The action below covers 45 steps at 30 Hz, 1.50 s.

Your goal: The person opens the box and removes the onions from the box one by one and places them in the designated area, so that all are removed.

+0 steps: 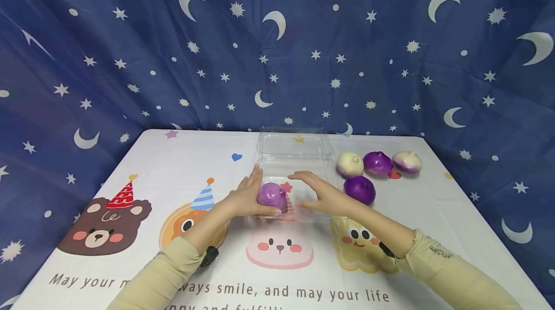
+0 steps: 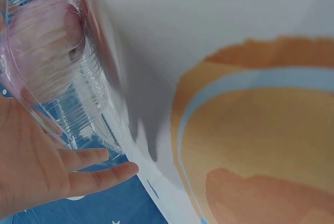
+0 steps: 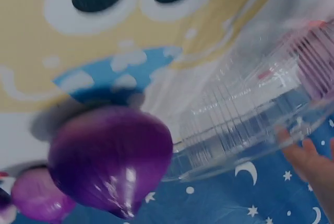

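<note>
A clear plastic clamshell box (image 1: 311, 208) stands on the table with its lid (image 1: 295, 144) folded back. A light purple onion (image 1: 272, 196) sits inside at its left end. My left hand (image 1: 246, 198) is beside that onion at the box's left side, fingers straight and thumb stretched along the front; in the left wrist view two fingers (image 2: 104, 177) extend outside the box wall. Over the right part of the box is my right hand (image 1: 323, 194), thumb and fingers apart with nothing between them. A dark purple onion (image 3: 112, 156) lies just right of the box.
Behind the dark onion are a whitish onion (image 1: 350, 164), another purple onion (image 1: 378, 163) and a white-and-purple onion (image 1: 407, 162). The tablecloth (image 1: 208, 151) has cartoon prints and lettering. A blue curtain (image 1: 277, 59) with moons and stars hangs at the table's back edge.
</note>
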Motion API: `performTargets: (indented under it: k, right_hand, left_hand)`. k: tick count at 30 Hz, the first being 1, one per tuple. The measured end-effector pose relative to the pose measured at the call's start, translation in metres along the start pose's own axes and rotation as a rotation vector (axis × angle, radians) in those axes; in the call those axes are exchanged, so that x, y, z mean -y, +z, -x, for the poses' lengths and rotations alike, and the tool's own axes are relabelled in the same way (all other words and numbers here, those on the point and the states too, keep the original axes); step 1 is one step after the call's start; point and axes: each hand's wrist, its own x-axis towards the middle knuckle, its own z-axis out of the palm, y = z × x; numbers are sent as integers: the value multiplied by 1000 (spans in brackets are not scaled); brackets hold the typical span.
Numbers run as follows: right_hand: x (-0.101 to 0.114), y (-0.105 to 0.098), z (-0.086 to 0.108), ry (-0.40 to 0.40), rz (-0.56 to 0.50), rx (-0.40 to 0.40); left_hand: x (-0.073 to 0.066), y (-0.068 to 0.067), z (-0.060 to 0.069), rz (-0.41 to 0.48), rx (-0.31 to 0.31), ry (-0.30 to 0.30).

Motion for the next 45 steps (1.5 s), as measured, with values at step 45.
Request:
performTargets:
  k: [45]
  right_hand:
    - [-16, 10, -66, 418, -469, 501]
  left_hand:
    - [0, -2, 0, 3, 11, 14]
